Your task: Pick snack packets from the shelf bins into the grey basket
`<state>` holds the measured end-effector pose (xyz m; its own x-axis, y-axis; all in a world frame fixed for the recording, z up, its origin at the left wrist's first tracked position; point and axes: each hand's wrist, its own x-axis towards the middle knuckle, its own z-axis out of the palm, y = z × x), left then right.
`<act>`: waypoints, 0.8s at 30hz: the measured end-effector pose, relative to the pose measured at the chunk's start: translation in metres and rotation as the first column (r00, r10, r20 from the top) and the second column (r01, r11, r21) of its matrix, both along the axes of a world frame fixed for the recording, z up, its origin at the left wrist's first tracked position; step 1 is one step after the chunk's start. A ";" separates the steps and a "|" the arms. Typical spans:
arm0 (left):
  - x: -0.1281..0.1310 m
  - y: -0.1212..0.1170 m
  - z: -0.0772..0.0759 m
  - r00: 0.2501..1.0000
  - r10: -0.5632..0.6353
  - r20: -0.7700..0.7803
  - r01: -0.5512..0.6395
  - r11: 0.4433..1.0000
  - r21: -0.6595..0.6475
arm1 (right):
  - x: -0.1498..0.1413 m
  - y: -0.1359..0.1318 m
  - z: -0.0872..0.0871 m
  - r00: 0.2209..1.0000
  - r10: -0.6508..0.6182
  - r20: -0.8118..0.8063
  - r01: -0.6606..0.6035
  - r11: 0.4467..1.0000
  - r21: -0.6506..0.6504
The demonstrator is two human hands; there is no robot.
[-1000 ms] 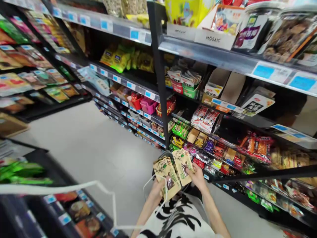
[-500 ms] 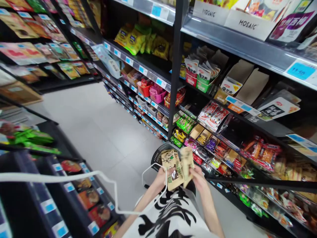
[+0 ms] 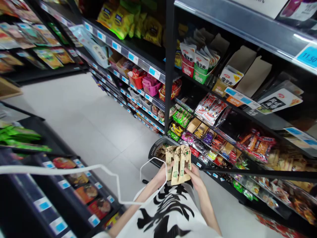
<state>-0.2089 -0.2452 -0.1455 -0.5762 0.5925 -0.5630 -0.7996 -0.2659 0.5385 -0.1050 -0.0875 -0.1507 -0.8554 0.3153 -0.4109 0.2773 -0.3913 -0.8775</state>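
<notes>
Brown snack pouches held in both hands, lower centre of frame.
Pouches (image 3: 178,164) are pressed together upright; left hand (image 3: 163,172) is closed on their left edge, right hand (image 3: 194,173) closed on the right edge. A black basket (image 3: 158,150) is seen on the floor just behind them, beside the shelf (image 3: 210,142) of packaged snacks at right. A white cable (image 3: 116,185) is looped across lower left.
</notes>
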 end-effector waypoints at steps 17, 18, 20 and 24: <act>0.003 -0.001 -0.034 0.995 0.058 0.085 -0.047 0.991 -0.125 | 0.020 0.068 0.007 0.858 -0.449 -0.251 0.426 0.894 -0.142; 0.003 0.000 -0.033 0.994 0.046 0.101 -0.035 0.993 -0.113 | 0.020 0.069 0.008 0.804 -0.517 -0.293 0.471 0.855 -0.217; 0.003 0.001 -0.031 0.991 0.015 0.130 -0.003 0.996 -0.093 | 0.021 0.068 0.010 0.717 -0.614 -0.330 0.529 0.788 -0.316; 0.004 0.004 -0.027 0.986 -0.042 0.161 0.055 0.996 -0.073 | 0.022 0.058 0.010 0.667 -0.695 -0.270 0.599 0.715 -0.361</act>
<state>-0.2051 -0.2411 -0.1726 -0.4473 0.5689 -0.6901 -0.8876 -0.1876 0.4206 -0.0833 -0.0291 -0.1408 -0.5638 0.7872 -0.2499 -0.4389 -0.5418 -0.7168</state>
